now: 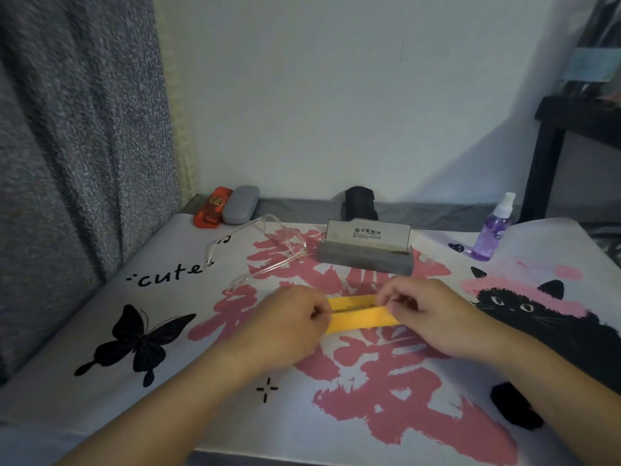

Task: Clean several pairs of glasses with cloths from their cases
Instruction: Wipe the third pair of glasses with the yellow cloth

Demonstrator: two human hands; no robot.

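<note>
Clearly the main risk lies in the fold: the left hand and the right hand each pinch one end of the narrow yellow cleaning cloth with curled fingers, and if either pinch slackens, the soft strip would likely spring open and need folding again. A forward slide of the forearms could also nudge the clear-framed glasses, which lie open and unguarded just beyond the left hand. The cloth looks folded lengthwise into a long flat band with a faint line of print along its crease, lying on the printed table cover near the middle. Beyond it stands the open grey case; at the far right a purple spray bottle stands well apart.
</note>
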